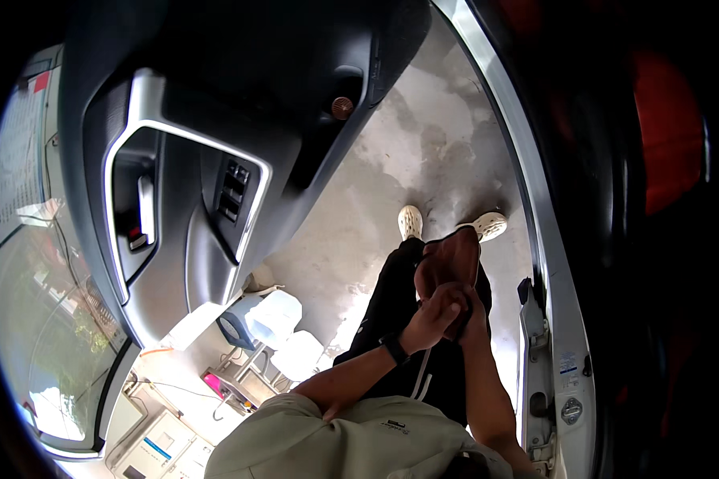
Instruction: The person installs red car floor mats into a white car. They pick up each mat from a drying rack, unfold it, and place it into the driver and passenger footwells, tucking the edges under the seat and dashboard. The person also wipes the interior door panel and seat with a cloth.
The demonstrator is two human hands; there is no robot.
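In front of my body, over my dark trousers, I hold a reddish-brown cloth (pixel 447 265) that is bunched at its lower end and spreads out beyond my fingers. My left hand (pixel 435 318), with a dark band on its wrist, is closed on the bunched end. My right hand (pixel 473 316) grips the same end from the right, its fingers partly hidden by the cloth and my left hand. To the left an opened car door (pixel 287 231) shows its dark inner panel, silver-framed handle and window switches.
The car's door frame (pixel 527 152) runs along the right, with a latch and hinge area low down; a red seat part (pixel 663 136) shows inside. Below lies a grey floor (pixel 447 112) with wet patches. White plastic containers (pixel 276 318) and a blue bin (pixel 238 321) stand lower left.
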